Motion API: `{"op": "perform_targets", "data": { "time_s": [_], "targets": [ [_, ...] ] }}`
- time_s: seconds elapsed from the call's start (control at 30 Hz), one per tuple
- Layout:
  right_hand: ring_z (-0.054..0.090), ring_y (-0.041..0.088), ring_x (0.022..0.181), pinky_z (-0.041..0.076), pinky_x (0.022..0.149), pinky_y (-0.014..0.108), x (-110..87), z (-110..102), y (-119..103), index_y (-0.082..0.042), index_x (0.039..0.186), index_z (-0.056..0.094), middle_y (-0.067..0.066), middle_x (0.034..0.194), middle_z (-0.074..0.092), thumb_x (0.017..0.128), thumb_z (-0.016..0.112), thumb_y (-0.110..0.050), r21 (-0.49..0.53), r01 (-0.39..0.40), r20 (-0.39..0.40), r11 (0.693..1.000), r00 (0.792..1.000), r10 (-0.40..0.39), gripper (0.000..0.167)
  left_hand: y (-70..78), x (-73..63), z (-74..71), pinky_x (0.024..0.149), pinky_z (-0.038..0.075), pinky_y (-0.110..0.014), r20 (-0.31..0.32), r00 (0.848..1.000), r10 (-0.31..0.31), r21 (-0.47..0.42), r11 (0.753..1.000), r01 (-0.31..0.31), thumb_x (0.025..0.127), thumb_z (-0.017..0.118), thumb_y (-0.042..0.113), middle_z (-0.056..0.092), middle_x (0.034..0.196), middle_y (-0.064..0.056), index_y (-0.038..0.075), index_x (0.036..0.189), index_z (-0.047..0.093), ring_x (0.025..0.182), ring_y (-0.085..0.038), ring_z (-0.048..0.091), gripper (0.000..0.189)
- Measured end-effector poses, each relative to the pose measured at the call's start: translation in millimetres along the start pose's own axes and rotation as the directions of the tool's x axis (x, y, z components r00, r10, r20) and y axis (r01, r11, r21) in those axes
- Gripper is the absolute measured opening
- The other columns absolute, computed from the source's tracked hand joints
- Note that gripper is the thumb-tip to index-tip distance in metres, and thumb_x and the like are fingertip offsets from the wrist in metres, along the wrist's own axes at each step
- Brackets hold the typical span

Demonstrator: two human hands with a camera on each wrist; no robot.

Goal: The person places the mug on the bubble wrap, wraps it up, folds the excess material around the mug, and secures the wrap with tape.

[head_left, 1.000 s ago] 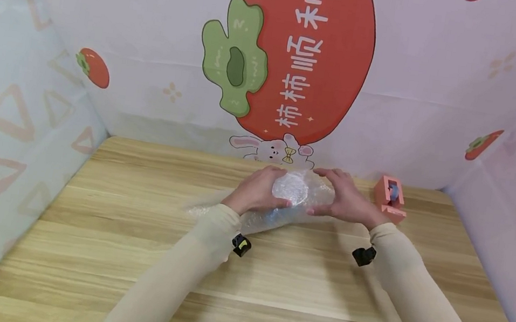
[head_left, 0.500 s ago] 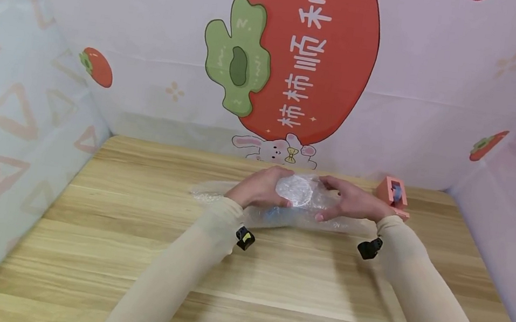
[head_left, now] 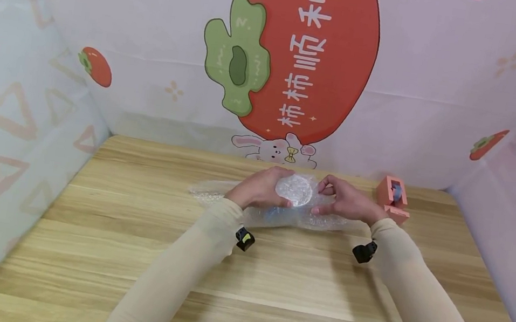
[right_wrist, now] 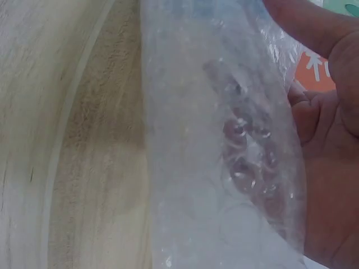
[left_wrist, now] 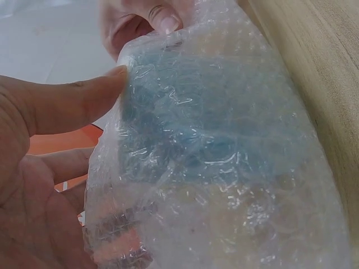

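Clear bubble wrap is bunched around a light blue object near the back of the table; its kind is blurred by the layers. A round, whitish top shows between the hands. My left hand grips the wrapped object from the left, its thumb on the near edge. On the other side my right hand has its index finger bent and thumb low, holding the wrap beside the round top. In the right wrist view, a sheet of wrap hides part of that hand's fingers.
A pink tape dispenser with a blue roll stands at the back right, close to the right wrist. The wooden table meets a printed backdrop behind and on both sides. Loose wrap extends left and right of the hands.
The wrap's right part has been drawn in and flattened toward the right. My right hand's index finger has bent inward at the round top. My left hand keeps its grip.
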State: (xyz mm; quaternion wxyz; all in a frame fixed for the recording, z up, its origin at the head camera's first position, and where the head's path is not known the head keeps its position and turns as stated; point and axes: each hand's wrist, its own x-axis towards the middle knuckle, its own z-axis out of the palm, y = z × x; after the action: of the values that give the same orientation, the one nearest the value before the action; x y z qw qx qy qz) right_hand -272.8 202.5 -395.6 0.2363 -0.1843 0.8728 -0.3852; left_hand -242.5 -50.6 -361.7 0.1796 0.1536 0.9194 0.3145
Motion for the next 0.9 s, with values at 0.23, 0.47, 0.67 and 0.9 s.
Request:
{"op": "perform_targets", "data": {
  "time_s": [0.23,0.47,0.67,0.9],
  "targets": [
    [0.054,0.031,0.121,0.051,0.097,0.043,-2.2,-8,12,-0.005,0.120,0.056,0.013,0.130,0.056,0.088,0.081,-0.027,0.089,0.015,0.079,0.996,0.997,-0.022,0.047,-1.4,-0.2,0.5,0.119,0.030,-0.047,-0.004,1.000,0.008,0.001,1.000,-0.008,0.086,0.083,0.023,0.040,0.160,-0.006,0.016,0.155,0.044,0.147,-0.027,0.034,0.079],
    [0.053,0.031,0.125,0.054,0.095,0.038,-4.4,-10,19,-0.004,0.130,0.054,0.014,0.135,0.055,0.092,0.077,-0.020,0.148,0.079,0.095,0.986,0.991,-0.094,0.047,-2.1,0.4,1.1,0.119,0.030,-0.048,-0.007,1.000,0.009,-0.010,1.000,-0.009,0.086,0.083,0.023,0.041,0.159,-0.006,0.016,0.155,0.044,0.147,-0.027,0.034,0.079],
    [0.051,0.034,0.127,0.049,0.100,0.052,-7.6,-3,18,-0.008,0.119,0.045,0.013,0.128,0.052,0.090,0.078,-0.018,0.108,0.222,-0.017,0.969,0.975,-0.221,0.045,-1.9,0.5,0.6,0.119,0.031,-0.048,-0.005,1.000,0.003,-0.016,1.000,-0.003,0.086,0.083,0.023,0.040,0.159,-0.006,0.016,0.155,0.044,0.147,-0.026,0.034,0.079],
    [0.053,0.029,0.104,0.048,0.090,0.043,-11.9,3,20,-0.010,0.098,0.056,0.008,0.105,0.056,0.094,0.074,-0.018,0.054,0.293,-0.024,0.955,0.956,-0.292,0.020,-2.0,0.4,2.0,0.119,0.030,-0.048,-0.009,1.000,0.000,-0.026,1.000,0.000,0.087,0.083,0.022,0.040,0.160,-0.005,0.016,0.155,0.044,0.147,-0.027,0.034,0.079]
  ]
}}
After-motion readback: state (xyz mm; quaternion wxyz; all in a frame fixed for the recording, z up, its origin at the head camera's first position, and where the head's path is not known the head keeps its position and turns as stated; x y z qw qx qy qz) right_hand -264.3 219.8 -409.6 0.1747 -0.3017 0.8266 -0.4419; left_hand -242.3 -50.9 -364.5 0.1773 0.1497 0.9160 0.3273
